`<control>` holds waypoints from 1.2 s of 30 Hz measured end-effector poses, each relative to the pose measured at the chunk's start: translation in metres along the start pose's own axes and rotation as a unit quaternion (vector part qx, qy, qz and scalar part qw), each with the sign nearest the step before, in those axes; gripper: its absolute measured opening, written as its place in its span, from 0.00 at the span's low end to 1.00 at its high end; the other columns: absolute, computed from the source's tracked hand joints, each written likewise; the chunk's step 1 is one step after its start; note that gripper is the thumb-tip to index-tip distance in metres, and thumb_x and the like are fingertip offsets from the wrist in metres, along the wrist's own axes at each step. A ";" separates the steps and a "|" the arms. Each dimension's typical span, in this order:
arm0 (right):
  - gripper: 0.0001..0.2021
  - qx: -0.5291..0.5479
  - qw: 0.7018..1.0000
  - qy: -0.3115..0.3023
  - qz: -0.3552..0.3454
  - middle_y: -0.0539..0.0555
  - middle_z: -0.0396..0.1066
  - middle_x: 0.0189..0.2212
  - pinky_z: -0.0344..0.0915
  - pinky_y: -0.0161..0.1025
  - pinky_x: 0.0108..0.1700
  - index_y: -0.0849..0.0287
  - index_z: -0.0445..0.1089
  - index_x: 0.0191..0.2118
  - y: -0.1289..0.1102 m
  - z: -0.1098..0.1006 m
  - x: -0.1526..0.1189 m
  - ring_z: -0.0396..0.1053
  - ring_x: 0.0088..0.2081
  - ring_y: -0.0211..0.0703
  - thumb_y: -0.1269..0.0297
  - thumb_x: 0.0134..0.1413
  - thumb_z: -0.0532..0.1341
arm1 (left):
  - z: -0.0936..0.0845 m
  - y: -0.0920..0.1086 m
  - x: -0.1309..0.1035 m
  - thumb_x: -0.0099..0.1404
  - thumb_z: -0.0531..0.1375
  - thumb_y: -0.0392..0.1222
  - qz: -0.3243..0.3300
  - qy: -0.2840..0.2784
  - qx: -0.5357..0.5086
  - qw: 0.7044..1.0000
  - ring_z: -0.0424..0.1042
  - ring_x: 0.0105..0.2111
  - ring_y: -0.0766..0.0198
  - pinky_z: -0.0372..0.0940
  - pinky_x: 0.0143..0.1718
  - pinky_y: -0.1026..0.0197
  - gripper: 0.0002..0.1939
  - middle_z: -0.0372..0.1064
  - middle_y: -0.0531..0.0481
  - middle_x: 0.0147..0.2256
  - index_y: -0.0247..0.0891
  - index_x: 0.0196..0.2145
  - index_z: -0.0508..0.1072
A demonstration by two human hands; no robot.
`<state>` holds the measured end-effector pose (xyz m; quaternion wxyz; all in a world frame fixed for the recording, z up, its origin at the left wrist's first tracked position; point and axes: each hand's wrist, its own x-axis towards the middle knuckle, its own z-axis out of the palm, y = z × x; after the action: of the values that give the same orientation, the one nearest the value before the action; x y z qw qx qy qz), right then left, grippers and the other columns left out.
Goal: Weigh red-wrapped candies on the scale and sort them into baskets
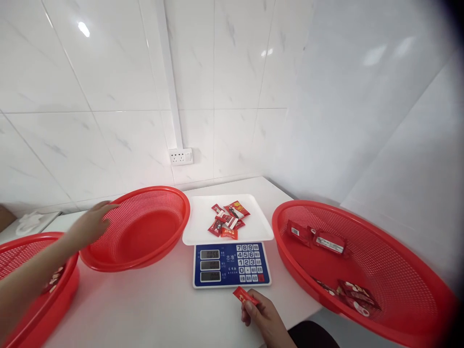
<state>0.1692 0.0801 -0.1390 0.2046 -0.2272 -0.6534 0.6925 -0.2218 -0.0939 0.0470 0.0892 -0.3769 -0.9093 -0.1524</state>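
My right hand point(263, 316) pinches a small red snack packet point(245, 296) between thumb and fingers, just in front of the blue-and-white digital scale point(232, 266). On the scale's white tray point(195, 222) lies a small loose pile of red snack packets point(226, 220). My left hand point(90, 222) is over the left rim of a red plastic basket point(145, 263), its fingers stretched out and the thumb apart. I cannot tell whether it touches the rim. No packets show inside this basket. The scale's upper display is lit with faint digits.
A second red basket point(362, 217) on the right holds several red packets point(329, 241). Another red basket point(39, 237) stands at far left, partly behind my forearm, with packets point(54, 280) inside. A wall socket point(181, 156) sits on the tiled wall behind the white table point(145, 309).
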 end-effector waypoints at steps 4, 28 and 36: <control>0.21 -0.013 1.000 0.013 -0.002 0.50 0.63 0.20 0.58 0.36 0.28 0.59 0.61 0.25 -0.001 0.002 0.001 0.61 0.23 0.37 0.44 0.50 0.54 | 0.037 0.114 0.002 0.63 0.47 0.52 0.140 -0.103 -0.095 0.980 0.63 0.51 0.57 0.62 0.48 0.58 0.20 0.64 0.53 0.52 0.47 0.50 0.64; 0.21 -0.105 0.994 0.030 -0.030 0.48 0.58 0.20 0.56 0.33 0.29 0.59 0.59 0.24 0.006 0.007 -0.005 0.58 0.25 0.37 0.43 0.51 0.52 | 0.051 0.158 0.047 0.58 0.53 0.52 0.178 -0.185 -0.038 0.966 0.61 0.52 0.47 0.59 0.48 0.49 0.26 0.62 0.39 0.53 0.38 0.51 0.63; 0.22 -0.049 0.996 0.065 -0.028 0.48 0.61 0.19 0.56 0.33 0.28 0.58 0.60 0.25 0.007 0.011 -0.006 0.59 0.23 0.37 0.41 0.48 0.53 | 0.109 0.233 0.035 0.58 0.54 0.57 0.284 -0.217 -0.067 0.932 0.45 0.60 0.48 0.48 0.56 0.50 0.31 0.51 0.37 0.59 0.35 0.54 0.60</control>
<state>0.1672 0.0672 -0.1448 0.2546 -0.2631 -0.6780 0.6374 -0.0857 0.1225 0.0030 -0.0961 -0.6485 -0.7491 -0.0956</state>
